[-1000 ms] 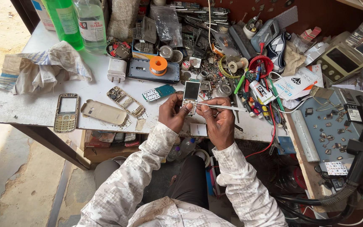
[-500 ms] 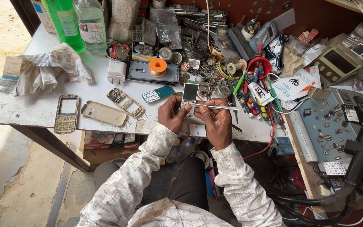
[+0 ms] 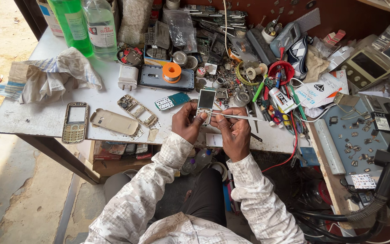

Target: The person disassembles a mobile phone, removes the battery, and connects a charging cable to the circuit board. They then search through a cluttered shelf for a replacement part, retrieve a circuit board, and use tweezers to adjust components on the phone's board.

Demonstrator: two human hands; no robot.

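Pinching the phone board [image 3: 205, 105], the left hand [image 3: 188, 124] steadies it against right hand's [image 3: 233, 131] closed grip on tweezers [image 3: 240, 117].

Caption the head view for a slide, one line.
Left hand holds an opened phone while right hand works tweezers over a cluttered bench.

Phone board w/ small screen [image 3: 205, 104]: slim, silver frame, screen facing up, pale grey, held upright-ish just above the near table edge, centre. Tweezers [image 3: 239, 117]: thin metal, lying approx horizontal, tips touching the board's lower right side, handle pointing right.
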